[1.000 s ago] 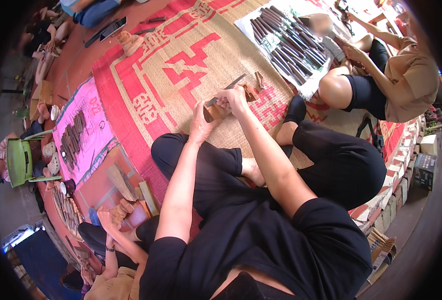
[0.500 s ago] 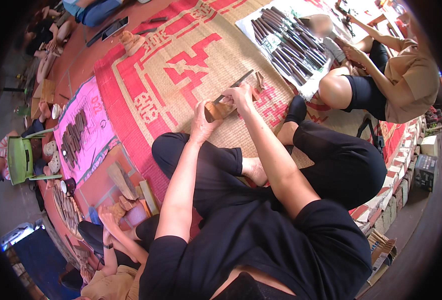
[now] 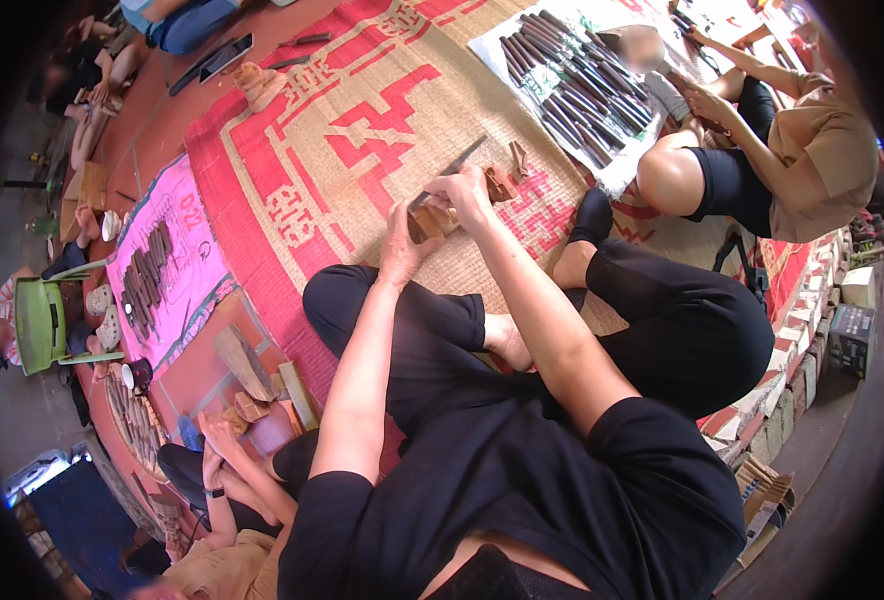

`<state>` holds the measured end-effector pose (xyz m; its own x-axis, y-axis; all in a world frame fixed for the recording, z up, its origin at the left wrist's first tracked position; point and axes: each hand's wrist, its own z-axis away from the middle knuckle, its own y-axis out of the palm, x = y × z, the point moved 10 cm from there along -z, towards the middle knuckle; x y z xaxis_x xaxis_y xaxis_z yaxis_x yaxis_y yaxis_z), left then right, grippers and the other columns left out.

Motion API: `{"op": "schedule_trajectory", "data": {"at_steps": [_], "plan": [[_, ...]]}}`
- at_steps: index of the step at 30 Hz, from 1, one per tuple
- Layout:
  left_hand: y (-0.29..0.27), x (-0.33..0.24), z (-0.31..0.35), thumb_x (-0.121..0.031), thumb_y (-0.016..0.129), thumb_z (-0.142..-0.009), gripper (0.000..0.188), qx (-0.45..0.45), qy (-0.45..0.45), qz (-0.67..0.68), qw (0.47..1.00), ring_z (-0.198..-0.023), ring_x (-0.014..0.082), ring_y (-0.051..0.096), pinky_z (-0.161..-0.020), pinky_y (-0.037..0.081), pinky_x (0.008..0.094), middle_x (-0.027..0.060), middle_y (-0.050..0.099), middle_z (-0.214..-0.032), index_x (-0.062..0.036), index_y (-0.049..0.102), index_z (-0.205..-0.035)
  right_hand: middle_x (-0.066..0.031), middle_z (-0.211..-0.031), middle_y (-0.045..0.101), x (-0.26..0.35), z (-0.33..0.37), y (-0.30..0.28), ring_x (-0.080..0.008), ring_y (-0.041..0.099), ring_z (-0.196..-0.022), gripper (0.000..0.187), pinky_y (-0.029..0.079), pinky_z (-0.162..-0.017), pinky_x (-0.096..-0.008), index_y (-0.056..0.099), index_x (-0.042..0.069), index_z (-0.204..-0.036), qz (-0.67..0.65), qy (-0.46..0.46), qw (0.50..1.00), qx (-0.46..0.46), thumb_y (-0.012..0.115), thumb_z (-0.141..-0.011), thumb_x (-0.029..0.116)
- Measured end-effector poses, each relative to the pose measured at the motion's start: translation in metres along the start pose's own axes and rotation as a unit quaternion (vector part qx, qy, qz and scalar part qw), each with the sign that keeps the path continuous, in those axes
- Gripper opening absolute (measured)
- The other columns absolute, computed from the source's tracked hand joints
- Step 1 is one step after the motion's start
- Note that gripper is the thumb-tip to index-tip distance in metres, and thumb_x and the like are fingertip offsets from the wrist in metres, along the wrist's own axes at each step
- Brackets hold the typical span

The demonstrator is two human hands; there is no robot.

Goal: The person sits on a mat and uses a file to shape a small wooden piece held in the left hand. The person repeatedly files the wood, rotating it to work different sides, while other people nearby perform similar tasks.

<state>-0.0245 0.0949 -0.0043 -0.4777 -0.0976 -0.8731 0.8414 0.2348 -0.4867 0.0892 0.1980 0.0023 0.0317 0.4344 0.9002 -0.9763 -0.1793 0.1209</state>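
Observation:
My left hand (image 3: 399, 252) is closed around a brown wooden block (image 3: 430, 222) above the woven mat, just beyond my crossed legs. Closed fingers of my right hand (image 3: 465, 194) grip a long, thin dark tool, like a file (image 3: 464, 156), which lies along the far side of the block. The tool's far end points away and to the right. How its near end meets the wood is partly hidden by my fingers. Close beyond my right hand, a brown carved wooden piece (image 3: 500, 185) rests on the mat, with small wood pieces (image 3: 518, 157) beside it.
A red and tan woven mat (image 3: 312, 170) spreads ahead. Many dark rods (image 3: 572, 90) lie on a white sheet, with a seated person (image 3: 812, 150) beside it. Leftward are a pink cloth (image 3: 187, 290) bearing dark pieces, wood blocks (image 3: 247, 365) and another person's hands (image 3: 224, 440).
My right hand and the file-like tool have shifted slightly left and nearer, along the block. More of the carved wooden piece beyond my right hand now shows. My left hand stays nearly in place.

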Motion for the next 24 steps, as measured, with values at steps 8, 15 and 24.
{"op": "schedule_trajectory", "data": {"at_steps": [8,15,24], "plan": [[0.0,0.008,0.002,-0.015,0.081,-0.059,0.078,-0.007,-0.014,0.037,0.999,-0.113,0.0326,0.046,-0.092,0.043,0.0399,0.014,0.043,-0.119,-0.0129,0.038,-0.125,-0.0101,-0.058,0.06,0.006,0.002,-0.005,-0.0146,0.056,-0.048,0.012,0.043,-0.043,-0.0247,0.06,-0.003,-0.07,0.041,-0.005,0.999,-0.014,0.068,-0.066,0.005],[-0.003,-0.011,0.0,-0.015,0.08,-0.059,0.079,0.001,0.003,-0.003,1.0,-0.115,0.0319,0.046,-0.093,0.042,0.0404,0.0137,0.042,-0.122,-0.0134,0.038,-0.126,-0.0097,-0.057,0.06,-0.004,-0.005,-0.022,-0.0145,0.055,-0.045,0.013,0.041,-0.041,-0.0233,0.06,-0.003,-0.069,0.043,0.013,0.999,-0.016,0.069,-0.067,0.006],[-0.002,-0.013,0.0,-0.016,0.079,-0.06,0.078,0.007,0.0,0.003,1.0,-0.113,0.032,0.047,-0.094,0.042,0.0393,0.0134,0.04,-0.124,-0.0135,0.038,-0.126,-0.0097,-0.06,0.061,-0.007,-0.006,-0.028,-0.0137,0.056,-0.047,0.014,0.043,-0.043,-0.0233,0.06,-0.002,-0.07,0.052,0.022,0.998,-0.008,0.069,-0.067,0.007]]}}
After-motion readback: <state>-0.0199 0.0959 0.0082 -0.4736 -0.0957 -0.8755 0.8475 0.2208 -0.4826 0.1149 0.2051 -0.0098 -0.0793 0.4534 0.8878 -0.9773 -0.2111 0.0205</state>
